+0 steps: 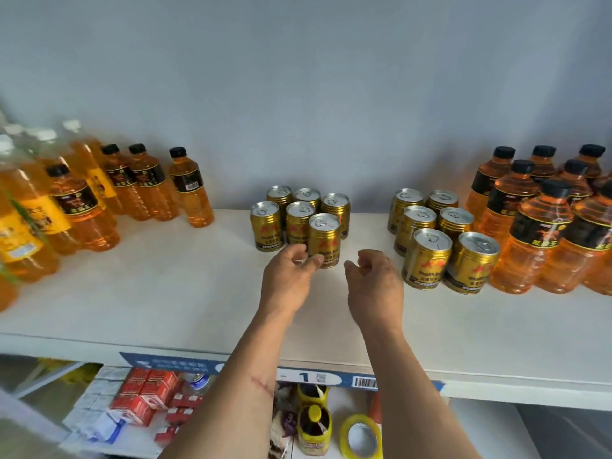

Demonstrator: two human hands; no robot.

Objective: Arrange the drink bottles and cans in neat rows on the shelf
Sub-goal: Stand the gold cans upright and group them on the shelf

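The cans (pixel 299 218) stand in two bunches mid-shelf (pixel 165 293), bottles (pixel 536 223) at each side (not quite straight yet). The left hand (pixel 291 276) touches the front can (pixel 324 240); the right hand (pixel 374 283) holds nothing, fingers loosely curled.

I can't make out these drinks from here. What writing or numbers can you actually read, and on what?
"- 1": blue shelf-edge strip, beside a barcode; its other print is blurred.
Gold cans: red logo and dark band, lettering too blurred.
Orange bottles: black labels with yellow characters, unreadable.
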